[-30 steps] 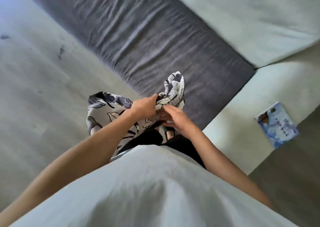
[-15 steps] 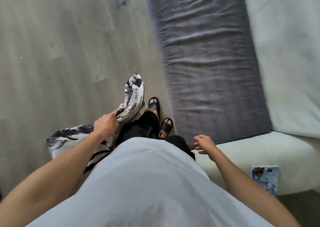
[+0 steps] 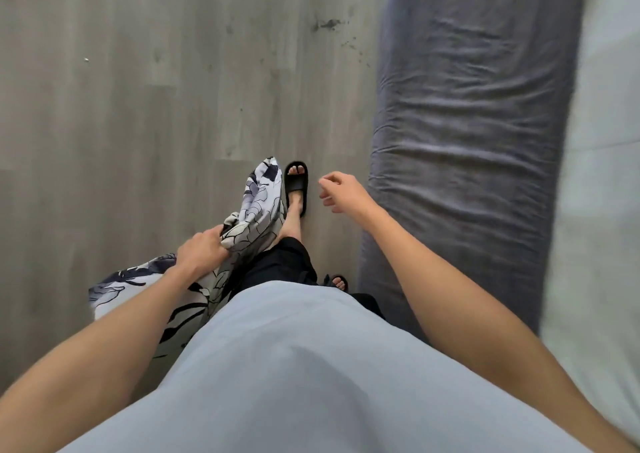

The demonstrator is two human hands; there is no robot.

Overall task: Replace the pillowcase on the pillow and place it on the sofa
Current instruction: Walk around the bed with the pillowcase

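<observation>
While left hand (image 3: 202,252) is fisted on the bunched pillowcase (image 3: 254,206), right hand (image 3: 341,191) hangs loosely curled, holding nothing
Looks light, limp, snag-prone: cloth trails left of the sofa (image 3: 467,141), near the floor (image 3: 138,89); better held by its open hem, two-handed

I can't see the pillowcase's (image 3: 256,206) lower part, hidden behind left arm and shirt (image 3: 311,366); sofa (image 3: 467,141) cut off right, blurred.
</observation>
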